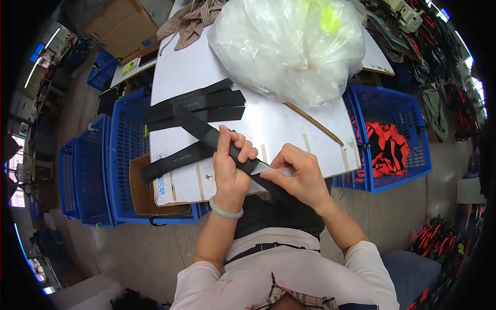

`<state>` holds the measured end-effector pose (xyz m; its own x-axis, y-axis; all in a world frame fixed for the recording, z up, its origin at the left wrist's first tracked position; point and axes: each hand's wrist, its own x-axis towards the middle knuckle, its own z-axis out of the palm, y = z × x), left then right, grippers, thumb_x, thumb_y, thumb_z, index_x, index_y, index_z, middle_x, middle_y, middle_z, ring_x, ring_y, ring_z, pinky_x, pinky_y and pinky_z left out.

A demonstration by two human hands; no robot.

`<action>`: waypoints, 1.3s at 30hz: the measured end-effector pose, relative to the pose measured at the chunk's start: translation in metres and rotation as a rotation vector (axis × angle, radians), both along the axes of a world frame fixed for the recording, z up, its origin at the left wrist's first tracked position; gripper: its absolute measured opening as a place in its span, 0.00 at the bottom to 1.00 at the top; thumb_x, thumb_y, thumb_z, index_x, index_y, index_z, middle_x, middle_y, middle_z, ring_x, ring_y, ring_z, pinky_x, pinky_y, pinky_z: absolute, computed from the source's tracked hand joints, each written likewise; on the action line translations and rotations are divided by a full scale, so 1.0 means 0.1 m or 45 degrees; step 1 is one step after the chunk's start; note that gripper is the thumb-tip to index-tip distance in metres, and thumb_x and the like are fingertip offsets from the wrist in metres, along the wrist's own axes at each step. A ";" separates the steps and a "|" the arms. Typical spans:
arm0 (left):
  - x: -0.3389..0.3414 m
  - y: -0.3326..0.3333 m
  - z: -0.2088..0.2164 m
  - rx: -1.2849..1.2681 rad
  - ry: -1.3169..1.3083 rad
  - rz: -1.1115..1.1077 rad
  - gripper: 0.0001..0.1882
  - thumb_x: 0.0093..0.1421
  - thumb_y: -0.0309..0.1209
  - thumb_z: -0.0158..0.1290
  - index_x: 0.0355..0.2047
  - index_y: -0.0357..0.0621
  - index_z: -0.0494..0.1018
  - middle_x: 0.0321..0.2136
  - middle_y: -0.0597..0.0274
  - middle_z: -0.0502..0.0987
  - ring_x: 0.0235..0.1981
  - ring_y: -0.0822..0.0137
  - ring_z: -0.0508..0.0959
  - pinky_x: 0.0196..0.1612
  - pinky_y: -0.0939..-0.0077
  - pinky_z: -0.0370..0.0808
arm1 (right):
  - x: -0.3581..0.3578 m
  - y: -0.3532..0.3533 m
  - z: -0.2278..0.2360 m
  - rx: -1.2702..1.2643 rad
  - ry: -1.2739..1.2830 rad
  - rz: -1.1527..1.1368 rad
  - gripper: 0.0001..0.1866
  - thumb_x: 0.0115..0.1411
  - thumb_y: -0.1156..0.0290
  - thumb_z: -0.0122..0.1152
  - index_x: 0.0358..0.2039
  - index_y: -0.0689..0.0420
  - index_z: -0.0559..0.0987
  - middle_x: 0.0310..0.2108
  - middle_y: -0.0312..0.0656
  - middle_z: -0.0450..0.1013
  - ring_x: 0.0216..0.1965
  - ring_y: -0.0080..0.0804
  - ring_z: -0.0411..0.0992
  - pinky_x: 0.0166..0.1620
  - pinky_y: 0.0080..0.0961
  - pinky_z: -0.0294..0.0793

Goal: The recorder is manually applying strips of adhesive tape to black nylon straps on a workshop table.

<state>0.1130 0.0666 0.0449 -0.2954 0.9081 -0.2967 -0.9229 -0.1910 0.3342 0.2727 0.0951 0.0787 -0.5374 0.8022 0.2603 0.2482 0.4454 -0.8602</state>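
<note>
My left hand [232, 163] is closed around a black fabric band [194, 123], which slants from the upper left down toward me. My right hand [298, 176] pinches a small whitish, translucent piece [263, 168] against the band near its lower end. Beyond my left hand, several more black bands [222, 99] lie across the white table in an overlapping stack. Another black band [173, 161] lies left of my left wrist and reaches past the table's left edge. The fingers of my right hand partly hide the whitish piece.
On the white table [181, 70] sit a large clear bag [287, 46] of white material and a thin wooden stick [315, 124]. Blue crates [129, 155] stand at the left; another blue crate [403, 103] at the right holds red and black fabric [385, 150]. A checked cloth [191, 23] lies at the back.
</note>
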 end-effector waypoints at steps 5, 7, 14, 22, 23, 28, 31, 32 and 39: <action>0.23 -0.08 0.13 0.019 0.096 0.095 0.18 0.65 0.45 0.53 0.26 0.46 0.68 0.21 0.69 0.63 0.18 0.75 0.61 0.25 0.78 0.63 | -0.07 -0.19 -0.10 0.286 -0.099 -0.141 0.13 0.45 0.73 0.72 0.25 0.61 0.74 0.21 0.41 0.69 0.22 0.33 0.69 0.24 0.26 0.66; 0.26 -0.11 0.14 0.026 0.133 0.117 0.19 0.66 0.46 0.51 0.26 0.45 0.68 0.21 0.69 0.61 0.18 0.76 0.59 0.25 0.79 0.61 | -0.07 -0.19 -0.11 0.311 -0.132 -0.130 0.13 0.45 0.73 0.71 0.26 0.61 0.73 0.24 0.41 0.71 0.24 0.36 0.72 0.25 0.28 0.69; 0.03 -0.07 0.02 0.122 -0.139 0.085 0.19 0.65 0.46 0.53 0.25 0.46 0.68 0.20 0.69 0.61 0.17 0.75 0.59 0.25 0.79 0.61 | 0.12 -0.16 0.12 0.025 -0.036 0.064 0.12 0.48 0.79 0.68 0.32 0.63 0.75 0.28 0.44 0.71 0.25 0.38 0.72 0.27 0.27 0.71; 0.12 -0.07 0.00 0.116 -0.208 0.023 0.20 0.64 0.48 0.53 0.24 0.47 0.68 0.20 0.70 0.62 0.17 0.75 0.59 0.25 0.78 0.62 | 0.01 -0.12 -0.11 0.011 0.100 0.073 0.14 0.47 0.79 0.71 0.34 0.62 0.76 0.31 0.40 0.73 0.24 0.26 0.71 0.27 0.20 0.71; 0.11 -0.07 -0.01 0.118 -0.171 0.035 0.20 0.64 0.48 0.53 0.24 0.47 0.68 0.20 0.70 0.62 0.17 0.75 0.60 0.25 0.78 0.62 | 0.01 -0.10 0.00 0.128 0.024 0.041 0.16 0.46 0.76 0.73 0.34 0.61 0.76 0.31 0.40 0.73 0.26 0.28 0.72 0.27 0.22 0.72; 0.08 -0.07 0.02 0.092 0.057 0.131 0.19 0.64 0.47 0.54 0.25 0.46 0.68 0.20 0.70 0.64 0.16 0.76 0.63 0.24 0.78 0.66 | 0.06 -0.15 0.00 0.291 -0.221 0.032 0.22 0.38 0.70 0.77 0.34 0.60 0.75 0.32 0.42 0.72 0.34 0.39 0.72 0.33 0.33 0.73; 0.10 -0.09 0.06 0.042 0.280 0.192 0.19 0.63 0.47 0.55 0.24 0.46 0.68 0.20 0.70 0.64 0.15 0.76 0.64 0.22 0.77 0.69 | 0.06 -0.16 -0.02 0.236 -0.130 0.014 0.21 0.39 0.72 0.76 0.34 0.60 0.76 0.31 0.42 0.72 0.33 0.40 0.72 0.33 0.33 0.72; 0.09 -0.09 0.07 0.038 0.289 0.205 0.20 0.63 0.47 0.55 0.24 0.46 0.68 0.20 0.70 0.64 0.15 0.76 0.64 0.22 0.76 0.69 | 0.07 -0.16 -0.02 0.234 -0.130 0.016 0.21 0.39 0.72 0.76 0.34 0.60 0.76 0.31 0.42 0.72 0.33 0.40 0.72 0.33 0.33 0.72; 0.12 -0.09 0.01 0.033 0.142 0.157 0.19 0.63 0.48 0.54 0.25 0.47 0.67 0.20 0.70 0.64 0.16 0.76 0.64 0.23 0.76 0.69 | -0.01 -0.19 -0.13 0.260 0.043 0.016 0.14 0.44 0.78 0.72 0.31 0.61 0.76 0.28 0.43 0.72 0.25 0.38 0.72 0.27 0.30 0.72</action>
